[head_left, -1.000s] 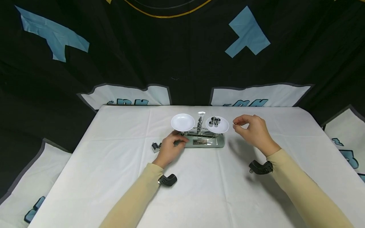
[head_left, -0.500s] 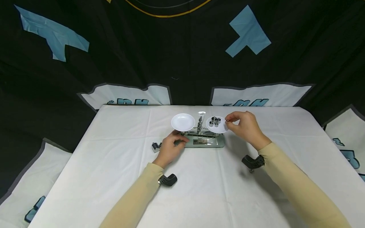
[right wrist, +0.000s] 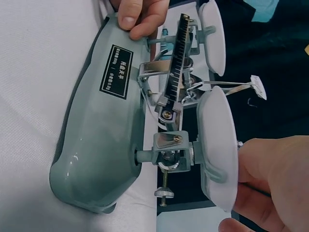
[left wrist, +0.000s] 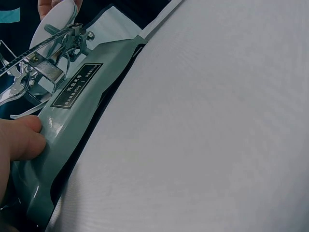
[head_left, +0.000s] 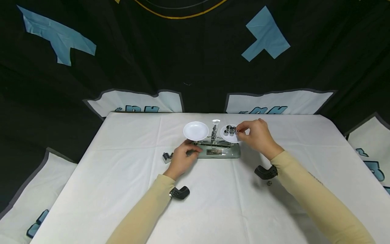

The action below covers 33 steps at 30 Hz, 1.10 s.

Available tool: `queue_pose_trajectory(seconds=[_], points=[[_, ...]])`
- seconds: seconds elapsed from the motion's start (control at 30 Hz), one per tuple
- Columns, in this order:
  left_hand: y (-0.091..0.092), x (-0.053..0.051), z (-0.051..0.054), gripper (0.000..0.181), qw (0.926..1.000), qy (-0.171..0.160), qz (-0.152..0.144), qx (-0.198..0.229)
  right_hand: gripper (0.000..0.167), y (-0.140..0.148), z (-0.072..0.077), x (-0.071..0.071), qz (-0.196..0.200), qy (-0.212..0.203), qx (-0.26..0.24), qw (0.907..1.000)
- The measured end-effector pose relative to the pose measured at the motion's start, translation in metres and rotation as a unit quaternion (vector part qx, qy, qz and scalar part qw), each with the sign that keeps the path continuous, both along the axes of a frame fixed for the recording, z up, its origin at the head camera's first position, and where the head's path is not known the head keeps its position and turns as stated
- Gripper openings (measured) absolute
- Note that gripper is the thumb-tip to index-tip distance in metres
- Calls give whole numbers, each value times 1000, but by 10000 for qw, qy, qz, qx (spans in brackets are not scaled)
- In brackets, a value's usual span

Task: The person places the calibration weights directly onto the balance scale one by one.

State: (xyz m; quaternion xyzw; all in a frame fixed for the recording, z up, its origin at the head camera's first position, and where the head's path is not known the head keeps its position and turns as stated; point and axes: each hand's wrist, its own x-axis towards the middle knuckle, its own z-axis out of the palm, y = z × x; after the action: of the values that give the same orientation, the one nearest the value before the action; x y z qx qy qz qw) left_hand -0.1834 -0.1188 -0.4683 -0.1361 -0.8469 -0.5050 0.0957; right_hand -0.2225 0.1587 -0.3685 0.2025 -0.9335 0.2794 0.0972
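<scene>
A pan balance with a grey-green base stands on the white table. My left hand holds the left end of its base, thumb at the front; those fingers also show at the top of the right wrist view. The left pan is bare. On the right pan, several shiny metal weights stand close together. Over this pan's right side, my right hand pinches a small metal weight, mostly hidden by the fingertips. From below, the pan screens the weights in the right wrist view.
A larger metal weight lies left of my left hand, with another partly hidden behind the hand. One small metal piece lies on the table by my right wrist. Dark cloth hangs behind the table's far edge.
My right hand has moved left, from beside the right pan to over it, bringing the small weight next to the others. The left hand stays on the base.
</scene>
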Motion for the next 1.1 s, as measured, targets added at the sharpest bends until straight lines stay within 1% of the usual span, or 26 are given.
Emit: queue_pose_trajectory(seconds=[0.13,0.5,0.63,0.73,0.9,1.0,1.1], points=[[1,0,1,15,10000,-42,-9,-24,15,-1,-2,0,37,19,59,10000],[1,0,2,16,10000,-74,-1,-36,18,-4,-2,0,-51,-78,152,9998],[1,0,2,16,10000,-80,-8,-20,20,-3,-2,1,-79,-120,107,9998],[1,0,2,16,10000,-84,-19,-7,20,0,0,4,-120,-79,29,9999],[1,-1,1,16,10000,-53,-6,-9,20,14,5,12,-320,223,-164,9991],[1,-1,0,16,10000,-26,24,4,19,29,8,23,-468,422,-269,9977],[1,-2,-1,16,10000,-23,24,15,19,50,10,37,-596,585,-331,9960]])
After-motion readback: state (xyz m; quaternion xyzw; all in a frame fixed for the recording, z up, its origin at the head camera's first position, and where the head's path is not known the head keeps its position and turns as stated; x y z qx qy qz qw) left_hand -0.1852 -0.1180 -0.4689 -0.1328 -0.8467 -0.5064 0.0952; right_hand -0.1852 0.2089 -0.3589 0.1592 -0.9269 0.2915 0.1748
